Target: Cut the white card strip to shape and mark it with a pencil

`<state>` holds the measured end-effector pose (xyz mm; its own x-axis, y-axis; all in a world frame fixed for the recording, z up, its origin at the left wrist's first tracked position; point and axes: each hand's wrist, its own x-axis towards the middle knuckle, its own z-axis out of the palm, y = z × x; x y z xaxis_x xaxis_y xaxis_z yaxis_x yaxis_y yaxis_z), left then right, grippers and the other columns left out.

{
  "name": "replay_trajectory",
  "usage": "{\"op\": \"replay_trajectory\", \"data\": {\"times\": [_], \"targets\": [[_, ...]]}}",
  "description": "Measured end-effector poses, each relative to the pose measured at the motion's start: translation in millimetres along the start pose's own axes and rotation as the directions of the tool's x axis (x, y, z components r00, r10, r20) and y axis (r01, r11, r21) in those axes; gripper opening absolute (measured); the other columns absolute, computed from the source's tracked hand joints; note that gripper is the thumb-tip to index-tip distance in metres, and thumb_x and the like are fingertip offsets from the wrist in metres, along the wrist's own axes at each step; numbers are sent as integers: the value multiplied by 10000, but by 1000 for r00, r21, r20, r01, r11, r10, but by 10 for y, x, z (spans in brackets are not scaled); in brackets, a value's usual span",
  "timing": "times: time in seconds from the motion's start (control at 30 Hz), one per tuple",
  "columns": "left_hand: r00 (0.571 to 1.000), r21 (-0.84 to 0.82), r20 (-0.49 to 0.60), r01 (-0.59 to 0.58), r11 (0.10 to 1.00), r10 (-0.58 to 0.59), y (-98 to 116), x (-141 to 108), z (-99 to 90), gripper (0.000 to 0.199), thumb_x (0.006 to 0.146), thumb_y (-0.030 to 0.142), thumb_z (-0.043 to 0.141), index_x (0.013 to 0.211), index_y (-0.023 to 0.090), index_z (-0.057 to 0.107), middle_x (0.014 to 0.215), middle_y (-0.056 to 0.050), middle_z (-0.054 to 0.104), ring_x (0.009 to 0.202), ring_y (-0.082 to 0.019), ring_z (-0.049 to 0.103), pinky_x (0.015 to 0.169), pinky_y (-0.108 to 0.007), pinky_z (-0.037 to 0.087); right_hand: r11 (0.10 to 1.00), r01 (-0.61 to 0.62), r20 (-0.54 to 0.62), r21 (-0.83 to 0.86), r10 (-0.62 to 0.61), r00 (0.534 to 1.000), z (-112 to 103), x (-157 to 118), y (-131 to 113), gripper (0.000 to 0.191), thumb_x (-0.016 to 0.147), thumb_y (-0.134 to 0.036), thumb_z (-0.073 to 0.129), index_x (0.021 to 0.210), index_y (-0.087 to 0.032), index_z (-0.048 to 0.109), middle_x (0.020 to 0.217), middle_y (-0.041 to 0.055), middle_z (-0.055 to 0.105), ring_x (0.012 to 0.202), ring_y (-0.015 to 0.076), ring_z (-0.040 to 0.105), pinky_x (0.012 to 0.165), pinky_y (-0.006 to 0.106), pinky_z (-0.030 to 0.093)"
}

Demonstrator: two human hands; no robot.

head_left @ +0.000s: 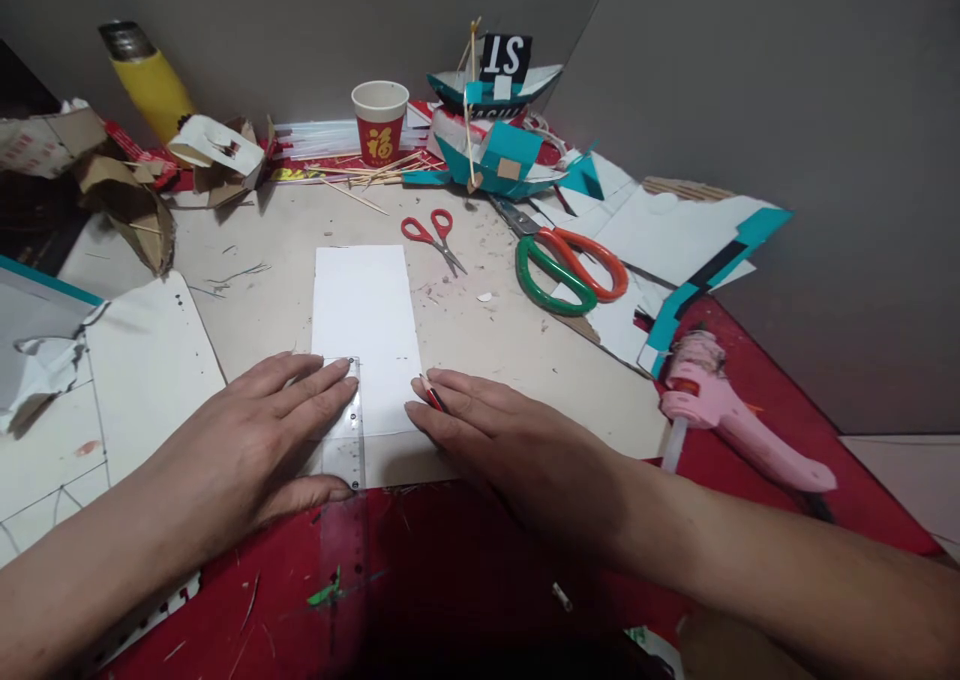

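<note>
A white rectangular sheet (364,305) lies on the pale board (480,350). Across its lower left part runs a clear ruler (352,450), extending down over the red surface. My left hand (281,430) presses on the ruler, fingertips on its upper part and thumb lower down, with nothing gripped. My right hand (480,425) rests at the sheet's lower right edge, its fingers closed around a red and black pencil (431,394) whose tip shows between the fingers. Small marks show on the sheet between the hands.
Small red scissors (442,238) and large green-and-orange scissors (566,270) lie beyond the hands. A paper cup (380,125), model boats (499,155) and a yellow bottle (154,85) stand at the back. A pink glue gun (742,420) lies right; cut card (150,360) lies left.
</note>
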<state>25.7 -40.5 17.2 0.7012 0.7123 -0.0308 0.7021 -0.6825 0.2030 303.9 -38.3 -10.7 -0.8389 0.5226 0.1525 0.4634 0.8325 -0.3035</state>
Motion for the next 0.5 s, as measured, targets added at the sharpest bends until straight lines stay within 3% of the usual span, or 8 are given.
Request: {"op": "replay_trajectory", "data": {"times": [0.5], "targets": [[999, 39, 46, -13, 999, 12, 3, -1, 2, 720, 873, 581, 542, 1448, 171, 401, 1503, -116, 462, 1348, -316, 424, 1096, -517, 364, 999, 7, -29, -44, -9, 1000, 11, -10, -8, 407, 909, -52, 418, 1295, 0, 533, 1330, 263, 574, 1293, 324, 503, 1052, 484, 468]]}}
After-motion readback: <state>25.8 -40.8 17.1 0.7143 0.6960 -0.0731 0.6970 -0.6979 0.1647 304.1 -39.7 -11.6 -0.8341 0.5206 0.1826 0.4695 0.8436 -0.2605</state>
